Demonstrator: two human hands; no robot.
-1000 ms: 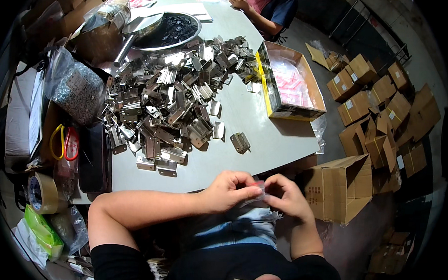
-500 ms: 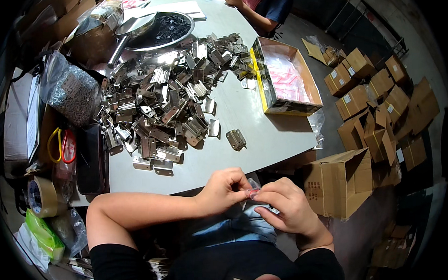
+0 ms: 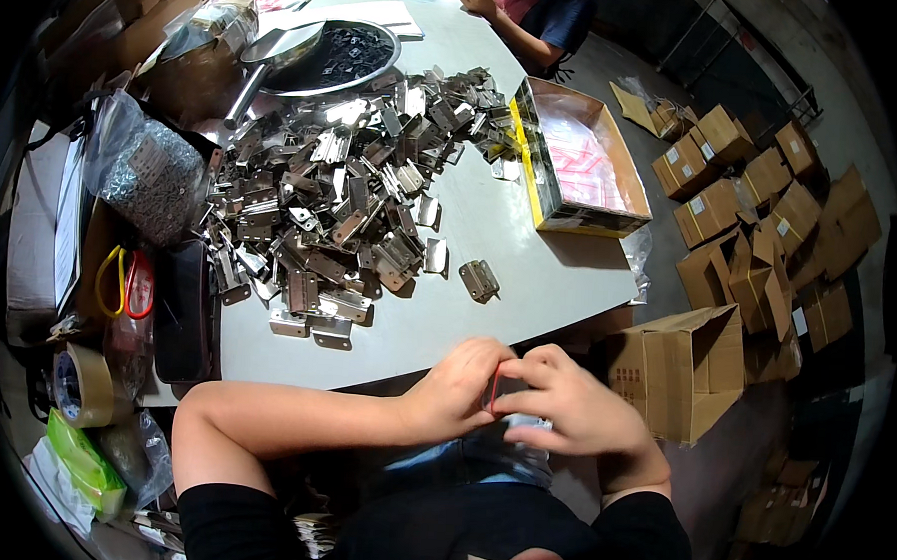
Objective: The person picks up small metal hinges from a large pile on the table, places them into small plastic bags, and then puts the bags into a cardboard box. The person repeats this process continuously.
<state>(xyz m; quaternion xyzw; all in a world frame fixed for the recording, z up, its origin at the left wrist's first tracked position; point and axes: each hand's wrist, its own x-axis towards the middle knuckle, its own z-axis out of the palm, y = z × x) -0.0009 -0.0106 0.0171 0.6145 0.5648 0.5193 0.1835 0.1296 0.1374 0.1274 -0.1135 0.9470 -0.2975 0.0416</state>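
Note:
In front of my body, just off the table's near edge, both hands meet at a small clear plastic bag with a red strip (image 3: 495,386). My left hand (image 3: 457,388) is closed on it, with fingertips and thumb at the strip. From the other side my right hand (image 3: 573,404), slightly blurred, has its fingertips on the strip, with the thumb lower and apart. What the bag contains is hidden by my fingers. Nearest on the table is a small set of metal brackets (image 3: 480,279), stacked together. Farther left spreads a big heap of bent metal brackets (image 3: 322,199).
An open box (image 3: 636,210) of red-marked plastic bags stands at the table's right edge. Behind the heap is a metal bowl (image 3: 383,69) of black parts. At left are a bag of screws (image 3: 157,182), scissors (image 3: 140,287) and tape (image 3: 83,389). Cardboard boxes (image 3: 670,375) stand right. A co-worker (image 3: 540,29) sits far off.
My right hand has shifted its fingers along the bag and spread them a little. The red strip now stands upright between my hands. The view has moved slightly.

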